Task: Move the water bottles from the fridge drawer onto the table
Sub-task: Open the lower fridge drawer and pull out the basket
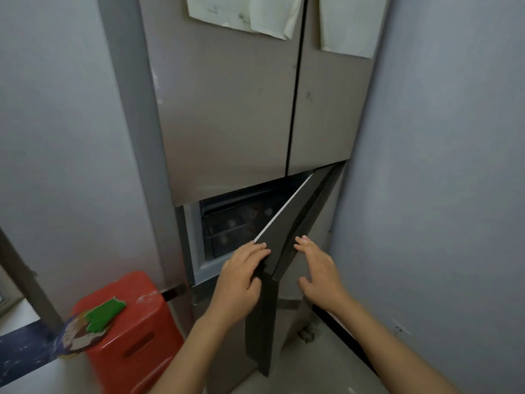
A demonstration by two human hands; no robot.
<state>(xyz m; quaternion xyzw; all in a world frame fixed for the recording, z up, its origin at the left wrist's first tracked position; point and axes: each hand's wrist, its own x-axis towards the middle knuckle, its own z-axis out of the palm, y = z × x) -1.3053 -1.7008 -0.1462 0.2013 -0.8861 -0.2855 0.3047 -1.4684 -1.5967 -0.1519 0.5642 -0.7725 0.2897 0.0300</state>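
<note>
Left hand (241, 275): curling over the free edge of the lower door (287, 220), gripping it.
Right hand (321, 273): fingers spreading straight against the door's outer face, holding nothing.
Step in hand: swinging the door fully wide, so the drawer is getting room to slide.
Drawer (235, 228): sitting pushed in, dark; bottles too dim to confirm.
Floor, left: red stool (133, 336) carrying 1 green item (103, 312).
Room: grey walls crowding both sides; table not showing.

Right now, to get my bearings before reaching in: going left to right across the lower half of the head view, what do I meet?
red stool → left hand → lower fridge door → right hand → wall
</note>
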